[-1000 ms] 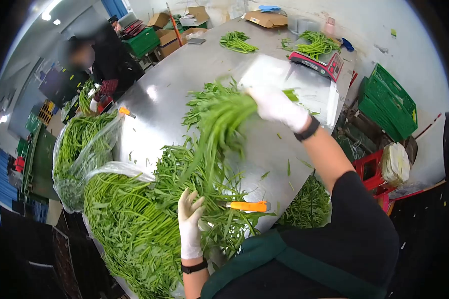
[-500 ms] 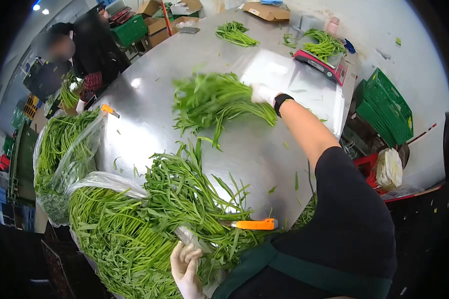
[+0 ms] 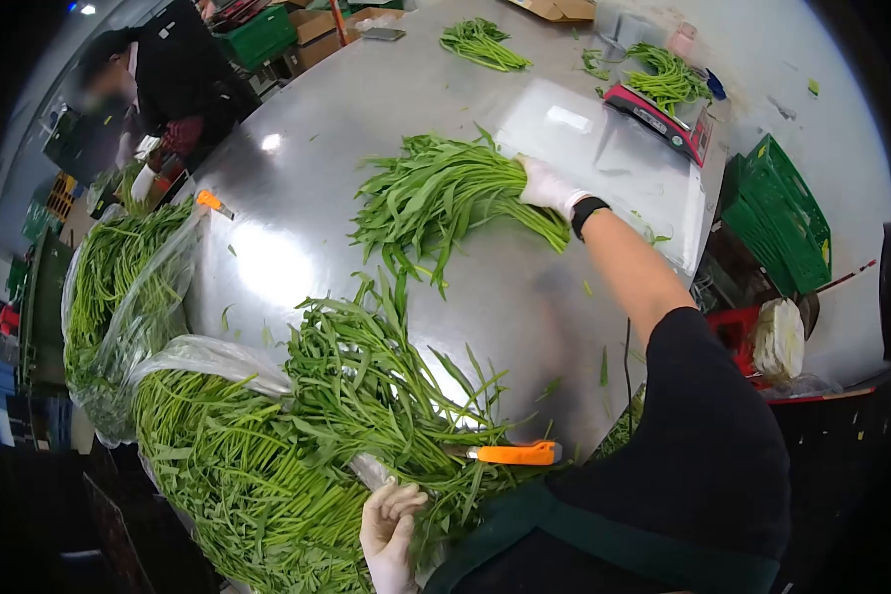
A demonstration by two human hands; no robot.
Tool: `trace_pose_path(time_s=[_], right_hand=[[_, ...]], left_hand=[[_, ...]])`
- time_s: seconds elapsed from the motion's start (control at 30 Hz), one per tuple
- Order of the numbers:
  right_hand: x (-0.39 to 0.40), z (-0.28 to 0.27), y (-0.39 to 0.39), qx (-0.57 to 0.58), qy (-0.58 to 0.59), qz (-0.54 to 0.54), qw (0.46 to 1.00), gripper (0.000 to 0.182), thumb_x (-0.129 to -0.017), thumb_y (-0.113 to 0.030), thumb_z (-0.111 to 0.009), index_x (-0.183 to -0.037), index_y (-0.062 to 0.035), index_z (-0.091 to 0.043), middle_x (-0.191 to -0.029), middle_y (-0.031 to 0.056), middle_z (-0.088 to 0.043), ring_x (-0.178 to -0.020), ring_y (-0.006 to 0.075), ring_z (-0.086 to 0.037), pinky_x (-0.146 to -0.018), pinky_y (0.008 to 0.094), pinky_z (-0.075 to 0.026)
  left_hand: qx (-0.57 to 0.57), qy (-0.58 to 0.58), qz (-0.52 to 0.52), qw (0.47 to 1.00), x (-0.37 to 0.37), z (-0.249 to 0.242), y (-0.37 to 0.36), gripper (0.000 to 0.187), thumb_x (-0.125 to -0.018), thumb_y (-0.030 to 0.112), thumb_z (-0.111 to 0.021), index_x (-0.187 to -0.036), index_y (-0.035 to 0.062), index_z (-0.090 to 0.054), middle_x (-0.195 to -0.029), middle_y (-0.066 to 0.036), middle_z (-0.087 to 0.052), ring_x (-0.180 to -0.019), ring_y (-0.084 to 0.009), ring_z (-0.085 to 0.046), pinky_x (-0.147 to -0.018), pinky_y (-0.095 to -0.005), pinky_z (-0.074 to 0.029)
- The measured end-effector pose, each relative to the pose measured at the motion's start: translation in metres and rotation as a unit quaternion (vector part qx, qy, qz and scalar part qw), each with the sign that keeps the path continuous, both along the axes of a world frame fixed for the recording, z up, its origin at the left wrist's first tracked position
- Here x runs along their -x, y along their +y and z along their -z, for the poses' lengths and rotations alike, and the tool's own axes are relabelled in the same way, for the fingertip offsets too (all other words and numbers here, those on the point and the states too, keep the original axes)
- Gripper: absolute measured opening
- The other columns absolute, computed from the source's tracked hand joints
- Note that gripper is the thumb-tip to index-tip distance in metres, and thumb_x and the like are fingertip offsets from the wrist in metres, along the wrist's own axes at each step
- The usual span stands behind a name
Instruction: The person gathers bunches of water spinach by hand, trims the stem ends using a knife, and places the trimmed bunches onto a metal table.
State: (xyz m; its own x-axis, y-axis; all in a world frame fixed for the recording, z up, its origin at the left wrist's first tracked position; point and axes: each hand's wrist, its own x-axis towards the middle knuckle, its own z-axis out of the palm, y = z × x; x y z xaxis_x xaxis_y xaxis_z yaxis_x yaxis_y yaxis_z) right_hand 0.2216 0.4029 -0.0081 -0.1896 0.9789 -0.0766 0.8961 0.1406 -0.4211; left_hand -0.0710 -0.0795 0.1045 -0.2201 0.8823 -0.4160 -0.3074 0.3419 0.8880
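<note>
My right hand [image 3: 549, 188], in a white glove, is closed around the stem ends of a bunch of water spinach [image 3: 441, 193], whose leaves fan leftward over the metal table. Low in the view, my gloved left hand [image 3: 391, 525] has its fingers curled beside a strip of clear plastic [image 3: 370, 470]; whether anything is in them is hidden. A large heap of water spinach [image 3: 257, 475] surrounds that hand's left side, partly in a plastic bag. An orange-handled knife [image 3: 515, 453] lies on the greens near my body.
A red scale [image 3: 658, 124] carries greens at the table's right end, beside white sheets [image 3: 554, 114]. Another small bunch [image 3: 485, 45] lies at the back. A bagged heap [image 3: 119, 307] and a second orange knife [image 3: 214, 203] are left, near a co-worker [image 3: 158, 99]. Green crates [image 3: 777, 218] stand right.
The bunch in my right hand has come to lie lower and stiller, its leaves no longer blurred. My view has shifted slightly. The co-worker's hands have lowered with the greens.
</note>
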Motion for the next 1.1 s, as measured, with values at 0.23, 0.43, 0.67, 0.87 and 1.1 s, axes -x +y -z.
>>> trace_pose_path(time_s=[0.23,0.43,0.67,0.87,1.1], right_hand=[[0.019,-0.046,-0.103,-0.298,0.001,-0.119,0.947,0.054,-0.068,-0.014,-0.073,-0.118,-0.0045,-0.056,-0.111,0.0165,-0.060,-0.103,0.0335,-0.056,-0.090,0.0401,-0.046],[0.078,-0.020,-0.343,-0.023,0.069,-0.440,0.895,0.034,-0.075,-0.027,-0.070,-0.102,-0.0078,-0.061,-0.086,0.0142,-0.060,-0.081,0.0316,-0.059,-0.069,0.0410,-0.049],[0.076,0.013,-0.384,-0.015,0.152,-0.357,0.921,0.039,-0.073,-0.016,-0.068,-0.110,-0.0072,-0.057,-0.090,0.0134,-0.056,-0.086,0.0319,-0.059,-0.076,0.0399,-0.050],[0.053,-0.036,-0.352,0.077,0.051,-0.340,0.936,0.030,-0.075,-0.011,-0.057,-0.104,-0.0044,-0.061,-0.096,0.0188,-0.061,-0.091,0.0366,-0.059,-0.079,0.0416,-0.049],[0.145,-0.023,-0.308,0.030,0.091,-0.184,0.978,0.057,-0.079,-0.040,-0.059,-0.122,-0.0032,-0.053,-0.112,0.0226,-0.060,-0.102,0.0376,-0.060,-0.088,0.0413,-0.048]], left_hand=[[-0.005,0.025,-0.067,0.997,0.001,0.010,-0.031,0.048,-0.086,-0.004,-0.051,-0.132,-0.0031,-0.042,-0.118,-0.016,-0.059,-0.106,-0.0230,-0.059,-0.096,-0.0340,-0.043],[-0.017,0.106,-0.074,0.991,-0.001,0.017,-0.075,0.042,-0.087,-0.006,-0.049,-0.129,-0.0016,-0.047,-0.116,-0.012,-0.060,-0.106,-0.0181,-0.058,-0.097,-0.0305,-0.042],[0.016,0.294,-0.106,0.950,-0.019,0.033,-0.133,0.039,-0.086,-0.003,-0.054,-0.125,0.0016,-0.053,-0.105,-0.011,-0.065,-0.097,-0.0182,-0.063,-0.089,-0.0308,-0.048],[0.002,0.293,-0.141,0.946,-0.020,0.045,-0.136,0.037,-0.087,-0.002,-0.053,-0.124,0.0011,-0.055,-0.105,-0.010,-0.065,-0.098,-0.0160,-0.062,-0.091,-0.0294,-0.046],[-0.075,0.559,0.065,0.823,-0.035,0.083,-0.078,0.055,-0.079,0.021,-0.067,-0.128,0.0043,-0.050,-0.123,-0.022,-0.053,-0.116,-0.0367,-0.050,-0.100,-0.0439,-0.039]])
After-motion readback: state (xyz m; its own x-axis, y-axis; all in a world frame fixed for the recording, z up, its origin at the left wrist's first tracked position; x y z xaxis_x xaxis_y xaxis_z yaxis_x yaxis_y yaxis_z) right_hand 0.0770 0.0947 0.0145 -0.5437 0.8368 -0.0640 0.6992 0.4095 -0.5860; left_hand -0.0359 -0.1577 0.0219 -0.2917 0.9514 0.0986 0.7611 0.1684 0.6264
